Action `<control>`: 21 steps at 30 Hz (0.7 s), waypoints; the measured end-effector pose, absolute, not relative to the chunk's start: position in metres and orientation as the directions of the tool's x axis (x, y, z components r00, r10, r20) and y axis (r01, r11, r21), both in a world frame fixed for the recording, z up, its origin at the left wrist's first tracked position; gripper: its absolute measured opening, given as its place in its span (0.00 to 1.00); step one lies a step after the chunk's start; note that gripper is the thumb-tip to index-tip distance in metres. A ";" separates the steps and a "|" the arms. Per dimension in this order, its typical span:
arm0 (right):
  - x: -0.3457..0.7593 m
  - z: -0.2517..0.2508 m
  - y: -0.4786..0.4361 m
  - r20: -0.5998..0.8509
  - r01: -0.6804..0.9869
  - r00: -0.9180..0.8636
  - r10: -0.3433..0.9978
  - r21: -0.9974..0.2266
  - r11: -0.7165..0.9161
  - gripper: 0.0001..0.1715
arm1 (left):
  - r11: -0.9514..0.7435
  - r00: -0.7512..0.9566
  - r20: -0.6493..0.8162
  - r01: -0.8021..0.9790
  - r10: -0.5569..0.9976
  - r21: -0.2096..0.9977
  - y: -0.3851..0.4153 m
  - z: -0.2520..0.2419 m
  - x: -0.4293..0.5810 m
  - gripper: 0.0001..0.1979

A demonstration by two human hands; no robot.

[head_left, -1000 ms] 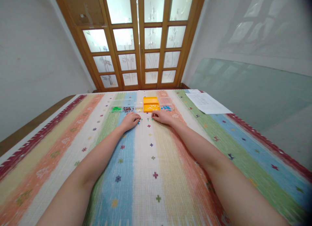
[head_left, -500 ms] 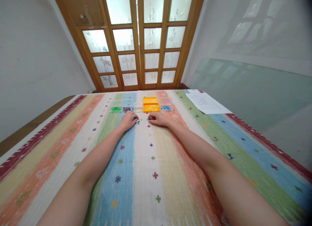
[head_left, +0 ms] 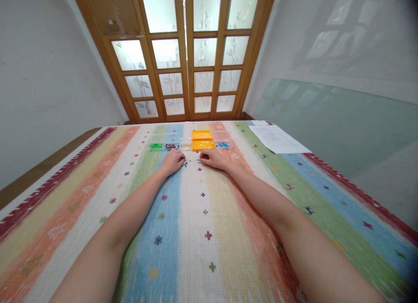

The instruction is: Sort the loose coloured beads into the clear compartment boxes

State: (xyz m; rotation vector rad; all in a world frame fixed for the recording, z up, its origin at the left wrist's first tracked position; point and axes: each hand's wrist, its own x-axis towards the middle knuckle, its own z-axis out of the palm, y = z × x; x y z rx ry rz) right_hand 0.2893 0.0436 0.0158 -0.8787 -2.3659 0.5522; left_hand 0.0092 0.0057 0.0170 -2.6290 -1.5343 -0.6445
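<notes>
My left hand (head_left: 172,162) rests on the cloth with its fingers curled together; small blue pieces (head_left: 186,165) show at its fingertips, too tiny to name. My right hand (head_left: 212,158) lies a little to the right, fingers closed in a pinch, and whatever is in them is hidden. Just beyond the hands stands an open orange box (head_left: 202,138) with white pieces in it. To its left are clear boxes of green pieces (head_left: 156,146) and dark brown pieces (head_left: 172,146). A clear box with blue pieces (head_left: 222,145) sits to its right.
A striped tablecloth (head_left: 196,233) covers the table. White paper sheets (head_left: 279,139) lie at the far right. Beyond the table are wooden glazed doors (head_left: 186,68), and a glass-like panel (head_left: 326,116) leans along the right wall.
My right hand has shifted very slightly to the right. My left hand stays in place, and the boxes are unchanged.
</notes>
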 end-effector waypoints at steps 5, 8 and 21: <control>0.296 0.016 0.049 0.417 0.528 -0.472 0.777 -0.572 0.628 0.04 | -0.522 0.430 0.364 0.828 0.826 0.208 0.005 0.018 0.009 0.07; 0.298 0.016 0.051 0.421 0.510 -0.462 0.780 -0.593 0.623 0.05 | -0.509 0.422 0.345 0.831 0.839 0.222 0.005 0.018 0.009 0.07; 0.305 0.026 0.063 0.332 0.541 -0.516 0.790 -0.589 0.601 0.15 | -0.511 0.420 0.332 0.818 0.845 0.264 0.004 0.019 0.011 0.07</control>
